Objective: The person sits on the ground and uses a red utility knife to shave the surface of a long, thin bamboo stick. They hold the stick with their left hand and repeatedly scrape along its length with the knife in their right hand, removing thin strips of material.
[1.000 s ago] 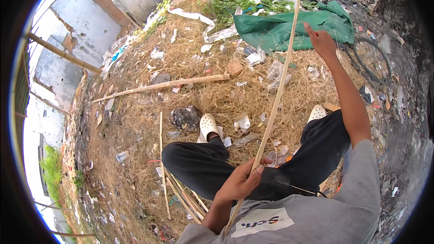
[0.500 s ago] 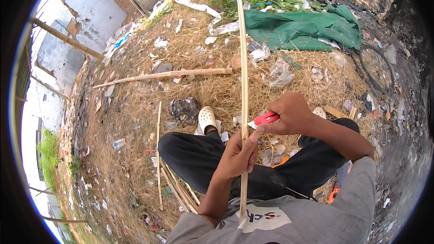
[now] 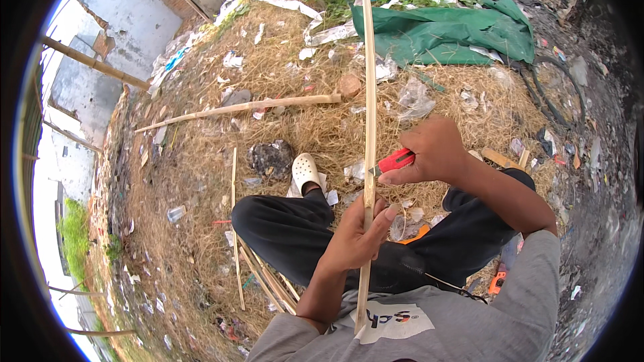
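A long pale bamboo strip [image 3: 369,94] runs upright through the middle of the view, its lower end against my shirt. My left hand [image 3: 357,234] is wrapped round it above my lap, thumb along the right side. In my right hand [image 3: 433,151] is a red utility knife [image 3: 396,161], gripped in the fist with the thumb along its lower side. The knife's blade tip meets the strip's right edge, just above my left hand. My right fingertips are hidden behind the handle.
Several cut bamboo strips [image 3: 265,275] lie beside my left knee, near a thin single strip [image 3: 235,228]. A bamboo pole [image 3: 241,110] rests on dry grass ahead. Farther off are a green tarp [image 3: 443,37] and a black hose [image 3: 547,104]. An orange tool [image 3: 497,280] lies by my right side.
My right hand has moved slightly up with the knife along the strip. My left thumb has lifted outward to the right. The strip's top has shifted a little to the right.
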A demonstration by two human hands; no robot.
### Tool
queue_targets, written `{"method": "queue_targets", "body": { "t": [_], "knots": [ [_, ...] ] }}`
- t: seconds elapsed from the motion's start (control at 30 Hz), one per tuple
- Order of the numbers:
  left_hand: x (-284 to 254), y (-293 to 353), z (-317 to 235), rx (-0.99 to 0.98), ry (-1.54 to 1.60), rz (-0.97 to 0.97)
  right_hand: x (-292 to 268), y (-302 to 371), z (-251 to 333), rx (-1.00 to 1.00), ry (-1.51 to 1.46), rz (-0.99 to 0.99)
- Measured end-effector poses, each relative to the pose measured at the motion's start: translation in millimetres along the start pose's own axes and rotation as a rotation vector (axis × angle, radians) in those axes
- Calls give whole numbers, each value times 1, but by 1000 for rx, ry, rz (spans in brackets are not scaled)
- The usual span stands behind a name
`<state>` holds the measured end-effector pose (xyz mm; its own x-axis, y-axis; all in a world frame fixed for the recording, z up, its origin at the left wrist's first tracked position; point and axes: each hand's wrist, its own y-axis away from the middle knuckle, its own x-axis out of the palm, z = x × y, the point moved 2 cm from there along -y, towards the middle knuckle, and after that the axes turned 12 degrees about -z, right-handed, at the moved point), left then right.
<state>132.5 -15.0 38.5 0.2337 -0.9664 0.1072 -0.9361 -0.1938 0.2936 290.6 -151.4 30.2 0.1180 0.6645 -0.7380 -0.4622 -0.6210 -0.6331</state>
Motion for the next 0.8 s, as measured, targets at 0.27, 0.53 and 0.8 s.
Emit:
{"method": "queue_targets", "body": {
  "t": [0.27,0.53,0.8],
  "knots": [
    [-6,2,3,0,16,-5,6,-13,-19,-2,108,-112],
    [-11,7,9,-14,-6,57,6,-22,-31,93,113,-138],
    [-16,10,7,-54,47,111,9,-25,-49,131,159,-179]
  ]
}}
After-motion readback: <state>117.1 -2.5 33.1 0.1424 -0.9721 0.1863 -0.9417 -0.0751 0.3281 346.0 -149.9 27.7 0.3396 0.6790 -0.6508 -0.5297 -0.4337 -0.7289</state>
